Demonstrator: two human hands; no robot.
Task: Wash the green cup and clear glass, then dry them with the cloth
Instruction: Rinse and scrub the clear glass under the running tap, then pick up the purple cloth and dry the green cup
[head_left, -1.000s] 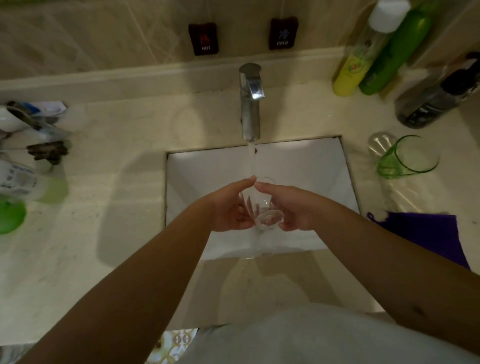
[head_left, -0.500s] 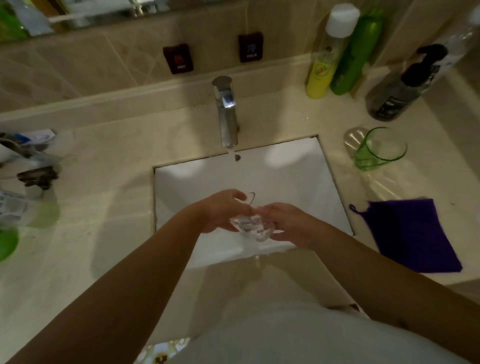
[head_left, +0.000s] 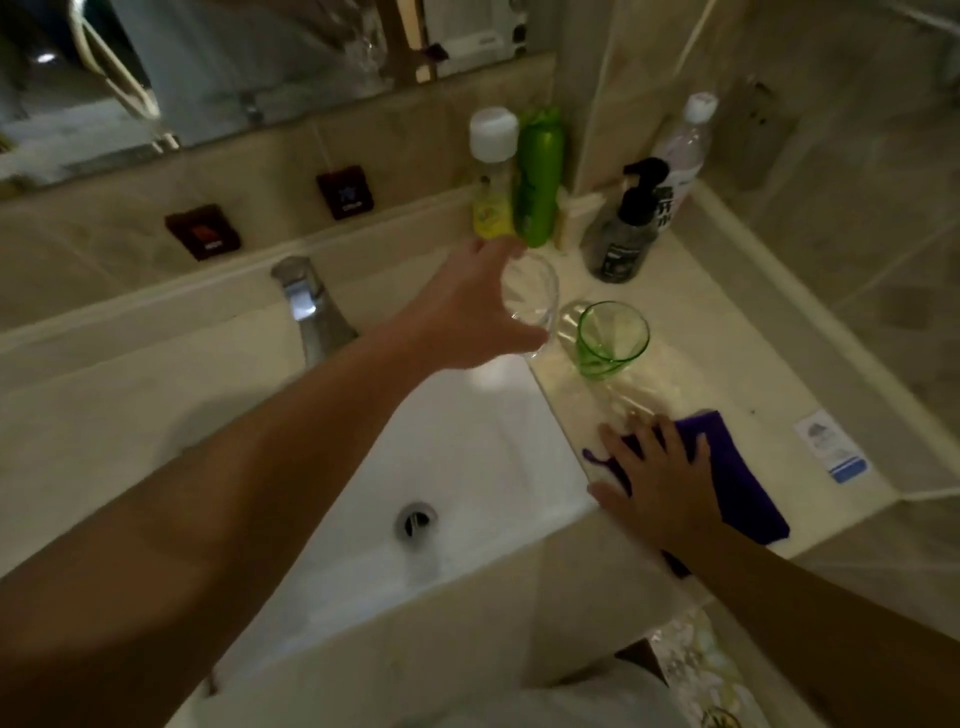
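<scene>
The left hand (head_left: 467, 306) reaches out over the far right corner of the white rectangular sink basin (head_left: 467, 467), its fingers and thumb curled around the clear drinking glass (head_left: 532, 301), which it holds tilted above the basin's edge, just beside the translucent green cup (head_left: 608, 338). That cup stands upright on the pale marble counter (head_left: 727, 374) at about three o'clock from the glass; whether the two touch cannot be told. At five o'clock from the cup, the right hand (head_left: 665, 483) lies palm down with its fingers spread and straight on the near left part of the purple cloth (head_left: 737, 488), which lies flat on the counter beside the basin. At nine o'clock from the glass stands the chrome tap (head_left: 311, 312). At twelve o'clock from the glass, against the tiled wall, a yellow bottle with a white cap (head_left: 491, 182) and a green plastic bottle (head_left: 540, 176) stand side by side; at one o'clock from the cup are a dark pump bottle (head_left: 623, 228) and behind it a clear water bottle with a white cap (head_left: 680, 156). The round metal drain (head_left: 415, 519) sits in the basin floor at six o'clock from the left hand.
</scene>
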